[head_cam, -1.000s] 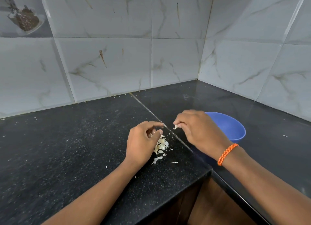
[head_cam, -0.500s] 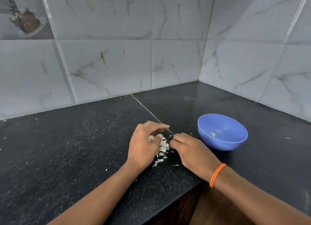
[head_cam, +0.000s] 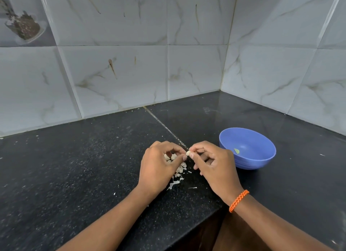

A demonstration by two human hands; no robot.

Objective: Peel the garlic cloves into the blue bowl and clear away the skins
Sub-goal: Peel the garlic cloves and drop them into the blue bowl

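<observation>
The right hand (head_cam: pixel 215 166) pinches a small garlic clove (head_cam: pixel 188 153) between thumb and forefinger above the black tabletop (head_cam: pixel 74 175); the left hand (head_cam: pixel 159 168), fingers curled, touches it over the skins (head_cam: pixel 177 173), beside the blue bowl (head_cam: pixel 249 149)

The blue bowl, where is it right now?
In the head view, the blue bowl sits on the black counter, just right of the right hand.
</observation>
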